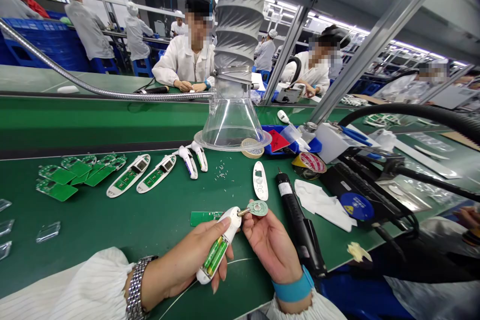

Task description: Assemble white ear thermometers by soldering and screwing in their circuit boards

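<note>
Gripping the device (233, 221) in my left hand (193, 252), I have the fingers wrapped around its white body, thumb along the top near the metal rod (243, 212). It is tilted above the green bench (138, 230), its back uncovered so that two green batteries (216, 256) show side by side. My right hand (273, 247) is half curled, palm turned up, its fingertips up against the rod and the small round disc (258, 208) at its end; I cannot tell how firmly they pinch either one. A green board (204, 217) lies just beyond my left hand, partly hidden by the device. Past my right hand lie a white shell (260, 181) and a black screwdriver (296, 220), with a white cloth (323, 204) beside it. Tiny pale bits (222, 170) are scattered below the clear hood (234, 122). Farther left, two housings (128, 176) with boards inside lie next to a fanned group of loose boards (63, 176). Across the bench, a co-worker (189, 60) in white sits with both hands together on the surface
</note>
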Demonstrator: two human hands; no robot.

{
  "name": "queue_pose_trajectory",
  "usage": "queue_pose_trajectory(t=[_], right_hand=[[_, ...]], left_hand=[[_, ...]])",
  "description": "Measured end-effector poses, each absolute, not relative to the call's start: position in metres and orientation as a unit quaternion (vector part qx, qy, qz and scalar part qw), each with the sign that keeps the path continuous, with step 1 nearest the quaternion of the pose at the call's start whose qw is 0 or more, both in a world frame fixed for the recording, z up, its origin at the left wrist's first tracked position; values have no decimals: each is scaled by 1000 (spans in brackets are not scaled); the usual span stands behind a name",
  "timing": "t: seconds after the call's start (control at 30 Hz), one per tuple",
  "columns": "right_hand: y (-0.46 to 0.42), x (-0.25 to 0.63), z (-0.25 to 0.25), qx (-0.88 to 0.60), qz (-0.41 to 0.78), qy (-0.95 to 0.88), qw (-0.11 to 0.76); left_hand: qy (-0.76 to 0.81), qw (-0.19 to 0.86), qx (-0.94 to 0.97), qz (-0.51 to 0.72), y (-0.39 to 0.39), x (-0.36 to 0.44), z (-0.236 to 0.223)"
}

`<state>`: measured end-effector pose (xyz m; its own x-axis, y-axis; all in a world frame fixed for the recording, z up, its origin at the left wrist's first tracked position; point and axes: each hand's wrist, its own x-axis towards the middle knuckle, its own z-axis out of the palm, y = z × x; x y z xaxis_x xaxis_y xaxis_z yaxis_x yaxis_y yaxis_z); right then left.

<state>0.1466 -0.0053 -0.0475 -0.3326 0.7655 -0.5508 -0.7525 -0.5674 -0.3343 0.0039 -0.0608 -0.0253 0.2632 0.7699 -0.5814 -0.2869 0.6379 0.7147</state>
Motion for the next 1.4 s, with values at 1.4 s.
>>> queue_pose_trajectory(t=[1.4], right_hand=[[-31, 131, -55, -356, 797, -228, 431]], left_hand=[[451, 685, 301, 486, -61, -1, -31]])
